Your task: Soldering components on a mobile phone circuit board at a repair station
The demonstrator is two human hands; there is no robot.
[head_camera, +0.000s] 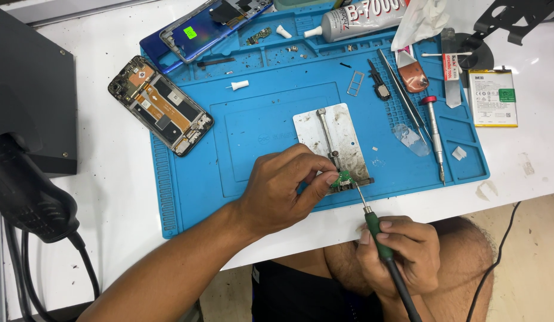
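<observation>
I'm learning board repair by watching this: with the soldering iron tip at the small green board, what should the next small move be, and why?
Probably keep the left hand pinning the small green board on the metal holder plate while the right hand eases the soldering iron tip along the board's edge; the tip already meets it there.

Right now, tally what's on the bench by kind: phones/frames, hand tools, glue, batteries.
Opened phones/frames: 2, black frame and blue phone
Hand tools: 3, soldering iron in the right hand, screwdriver, tweezers
Glue tubes: 1
Batteries: 1
Total: 7
</observation>
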